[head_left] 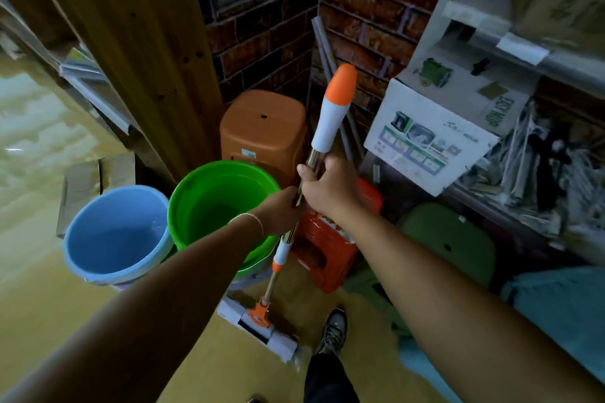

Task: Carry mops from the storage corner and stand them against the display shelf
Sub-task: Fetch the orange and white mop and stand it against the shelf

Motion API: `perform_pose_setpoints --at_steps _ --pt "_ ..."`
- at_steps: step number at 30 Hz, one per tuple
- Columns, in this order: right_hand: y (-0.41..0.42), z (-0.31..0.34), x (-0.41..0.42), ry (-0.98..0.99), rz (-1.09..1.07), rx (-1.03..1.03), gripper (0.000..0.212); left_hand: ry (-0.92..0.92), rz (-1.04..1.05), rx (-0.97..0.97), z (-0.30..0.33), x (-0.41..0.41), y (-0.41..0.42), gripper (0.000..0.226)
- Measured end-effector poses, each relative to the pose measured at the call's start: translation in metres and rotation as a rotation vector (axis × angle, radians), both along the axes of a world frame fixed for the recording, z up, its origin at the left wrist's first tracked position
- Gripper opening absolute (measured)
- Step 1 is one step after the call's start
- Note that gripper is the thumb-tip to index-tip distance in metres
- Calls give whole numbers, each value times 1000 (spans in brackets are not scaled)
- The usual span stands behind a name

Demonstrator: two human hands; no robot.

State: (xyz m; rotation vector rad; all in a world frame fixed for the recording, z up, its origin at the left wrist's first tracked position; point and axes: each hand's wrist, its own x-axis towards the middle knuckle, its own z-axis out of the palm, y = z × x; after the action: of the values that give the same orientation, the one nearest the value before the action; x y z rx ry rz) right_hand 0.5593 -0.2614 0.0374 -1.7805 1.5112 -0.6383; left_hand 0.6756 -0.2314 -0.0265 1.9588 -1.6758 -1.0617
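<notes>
A mop (330,118) with a metal pole, a white grip and an orange tip stands almost upright in front of me. Its flat white head (258,325) with an orange bracket rests on the yellow floor. My right hand (327,186) grips the metal pole just below the white grip. My left hand (281,211) holds the pole right underneath it. Several more long poles (322,52) lean in the brick corner behind.
A blue bucket (118,235) and a green bucket (222,206) stand left of the mop. An orange stool (262,131), a red stool (327,252) and a green stool (448,239) crowd the corner. A shelf with a mop box (429,137) is on the right. My foot (334,330) is beside the mop head.
</notes>
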Motion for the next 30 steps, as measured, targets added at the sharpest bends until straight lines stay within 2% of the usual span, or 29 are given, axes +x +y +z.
perform_pose_setpoints --at_steps 4,12,17,25,30 --pt "52 8 9 -40 18 -35 17 -59 -63 42 15 10 46 24" --pt "135 -1 14 -132 169 -134 18 -179 -164 41 24 19 122 22" --pt "171 -2 5 -175 234 -226 20 -185 -99 -10 30 3 165 21" --pt "209 20 -15 -255 400 -190 21 -143 58 -75 53 -20 223 21" --pt "230 51 15 -275 528 -147 13 -96 199 -78 84 -3 264 31"
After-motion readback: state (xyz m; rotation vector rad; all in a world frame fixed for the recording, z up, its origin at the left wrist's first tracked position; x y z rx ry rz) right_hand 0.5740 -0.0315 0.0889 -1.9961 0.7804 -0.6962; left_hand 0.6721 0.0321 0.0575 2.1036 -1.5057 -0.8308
